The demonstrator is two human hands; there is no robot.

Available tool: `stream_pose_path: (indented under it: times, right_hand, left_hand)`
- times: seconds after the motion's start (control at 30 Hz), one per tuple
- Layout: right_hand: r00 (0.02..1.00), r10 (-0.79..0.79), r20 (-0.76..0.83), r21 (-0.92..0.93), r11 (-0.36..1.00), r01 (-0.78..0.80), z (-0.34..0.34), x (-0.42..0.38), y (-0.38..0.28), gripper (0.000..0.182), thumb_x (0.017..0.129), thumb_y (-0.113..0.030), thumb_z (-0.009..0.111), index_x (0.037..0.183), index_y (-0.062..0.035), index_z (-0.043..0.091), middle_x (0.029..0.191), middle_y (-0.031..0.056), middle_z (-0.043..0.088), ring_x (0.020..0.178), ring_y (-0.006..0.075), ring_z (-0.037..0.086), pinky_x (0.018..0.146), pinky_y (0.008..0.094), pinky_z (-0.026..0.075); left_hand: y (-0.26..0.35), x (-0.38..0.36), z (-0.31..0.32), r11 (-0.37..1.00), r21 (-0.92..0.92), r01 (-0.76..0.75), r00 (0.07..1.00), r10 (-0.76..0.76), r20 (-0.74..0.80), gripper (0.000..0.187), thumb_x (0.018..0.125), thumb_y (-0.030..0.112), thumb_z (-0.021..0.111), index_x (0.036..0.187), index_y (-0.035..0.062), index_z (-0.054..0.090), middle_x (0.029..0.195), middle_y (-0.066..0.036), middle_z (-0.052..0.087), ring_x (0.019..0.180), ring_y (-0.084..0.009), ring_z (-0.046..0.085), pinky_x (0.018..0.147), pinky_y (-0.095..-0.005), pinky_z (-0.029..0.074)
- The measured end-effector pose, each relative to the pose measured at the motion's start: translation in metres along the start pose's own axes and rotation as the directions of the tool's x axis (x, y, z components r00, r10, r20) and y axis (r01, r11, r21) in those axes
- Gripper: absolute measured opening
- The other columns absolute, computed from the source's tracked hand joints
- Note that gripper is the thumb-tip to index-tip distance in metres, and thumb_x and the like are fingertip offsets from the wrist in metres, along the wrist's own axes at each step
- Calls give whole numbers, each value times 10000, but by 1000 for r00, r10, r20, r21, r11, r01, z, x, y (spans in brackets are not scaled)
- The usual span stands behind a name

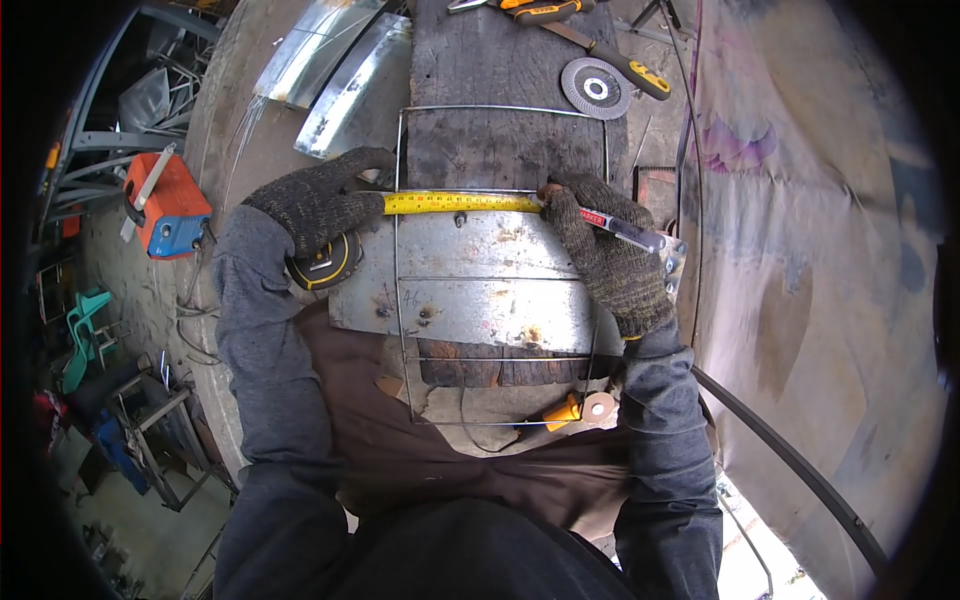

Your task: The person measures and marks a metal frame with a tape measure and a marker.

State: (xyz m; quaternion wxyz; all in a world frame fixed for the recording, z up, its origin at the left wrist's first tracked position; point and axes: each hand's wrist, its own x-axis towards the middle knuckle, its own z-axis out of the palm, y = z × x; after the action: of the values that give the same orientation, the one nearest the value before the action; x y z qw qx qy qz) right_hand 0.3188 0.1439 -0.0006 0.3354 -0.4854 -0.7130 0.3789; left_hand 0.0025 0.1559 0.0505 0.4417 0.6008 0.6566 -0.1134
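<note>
My gloved left hand (318, 200) holds the case of a yellow tape measure (327, 265) at the left edge of a steel plate (480, 290). Its yellow blade (460, 203) runs right across the plate's top edge. My gloved right hand (605, 250) pins the blade's end with the thumb and grips a marker (620, 226) that points toward that end. A wire grid frame (500, 108) lies over the plate and a dark wooden plank (500, 70).
A flap disc (596, 88), pliers and a screwdriver (620, 62) lie at the plank's far end. Two shiny metal sheets (340, 70) lean at upper left. An orange machine (165, 205) sits left. An orange-handled tool (580, 408) lies near my body.
</note>
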Motion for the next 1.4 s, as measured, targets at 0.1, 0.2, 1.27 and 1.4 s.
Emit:
stream_pose_path:
  times: [0.1,0.2,1.27,1.4]
  right_hand:
    - [1000,22,8,-8,1000,-22,0,0,1,261,969,-264,664,1050,-25,735,879,173,730,767,271,722,671,361,548]
    - [998,43,41,-28,999,-42,-3,-1,-1,258,984,-254,645,1058,-22,730,910,157,733,796,249,720,699,343,553]
    - [998,-32,48,-24,999,33,14,2,0,221,963,-217,666,1078,-39,728,915,161,732,758,267,711,666,364,548]
    - [994,-105,22,-16,994,105,15,1,5,219,959,-211,670,1099,-51,726,938,153,734,774,267,714,674,363,554]
  left_hand:
    - [-3,1,1,1000,-4,-19,1000,19,-17,603,938,315,642,1493,229,424,1398,-129,578,1146,-302,637,1001,-395,507]
    - [-5,3,2,1000,15,-20,1000,20,-22,608,937,328,645,1494,231,424,1394,-129,581,1141,-306,636,1001,-394,506]
    - [-8,3,4,998,-14,-69,997,69,-39,602,941,313,648,1488,183,432,1217,-164,678,1033,-223,670,911,-339,514]
    - [-2,1,0,999,-7,-32,999,32,-4,590,950,299,643,1488,188,429,1255,-156,666,1068,-224,662,938,-346,512]
